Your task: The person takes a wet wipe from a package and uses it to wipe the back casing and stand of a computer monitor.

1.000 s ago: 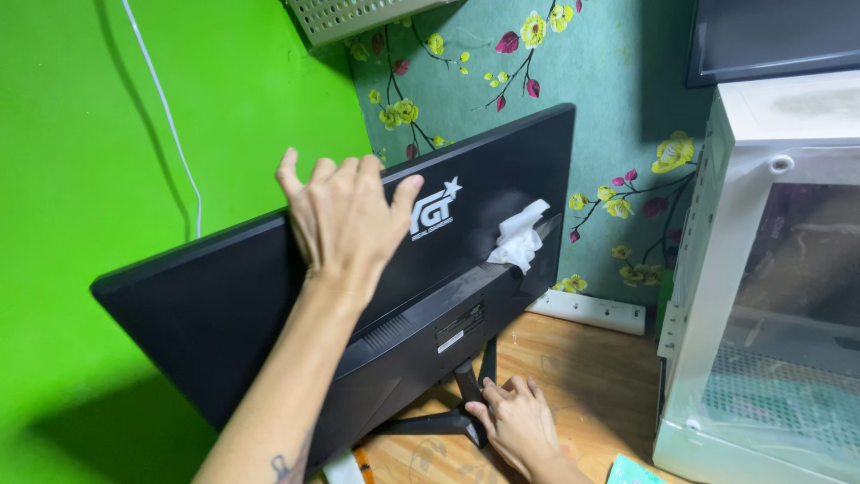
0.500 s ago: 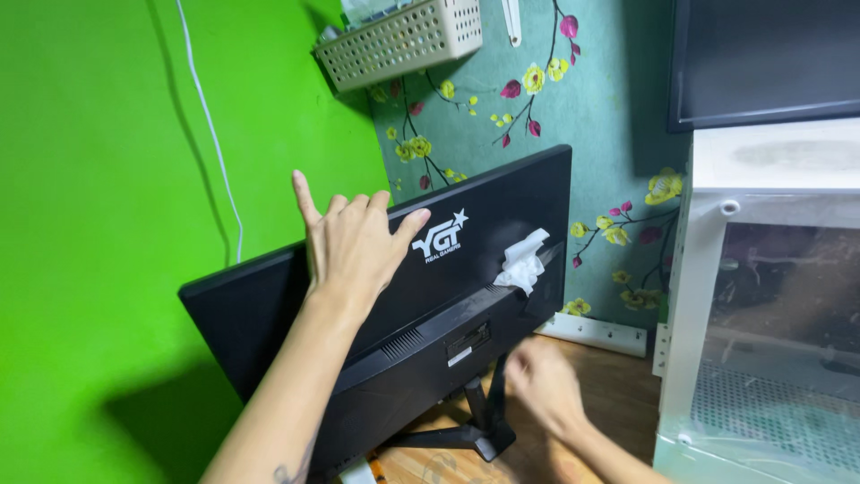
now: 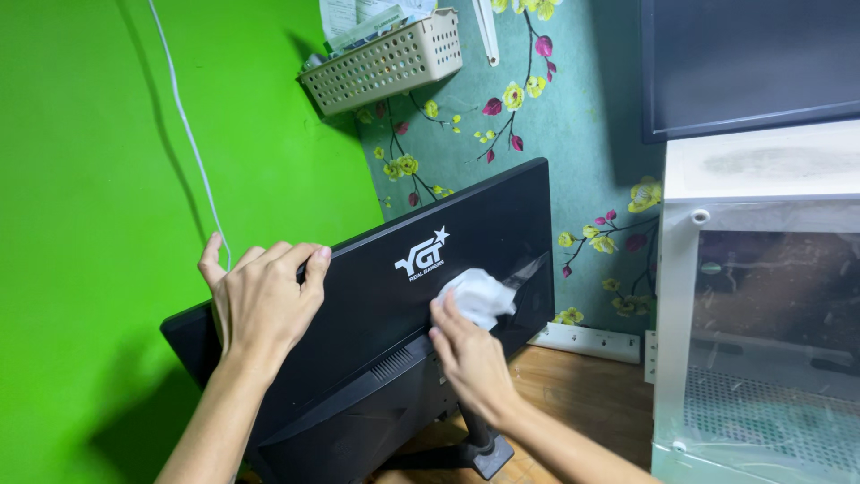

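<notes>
Item: black flat monitor [image 3: 376,332], turned back-outward, on its stand [image 3: 479,445] near the rear edge of the wooden counter [image 3: 582,394], close to the corner where green wall [image 3: 81,224] meets flowered wall [image 3: 573,134].

Left hand [image 3: 260,300]: grip clenched over the monitor's top edge, bracing it. Right hand [image 3: 470,354]: fingers closed on a crumpled white wipe [image 3: 479,294], pressed against the back panel just right of the white logo.

Handling note: judged best wiped in light, overlapping strokes, the brace held firm so the stand does not tip.

Condition: matte black shell, vent slots along the lower bulge, faint dusty sheen beside the wipe.

Adjacent: white cabinet [image 3: 761,170] at the counter's right edge; beige wall basket [image 3: 385,63].
</notes>
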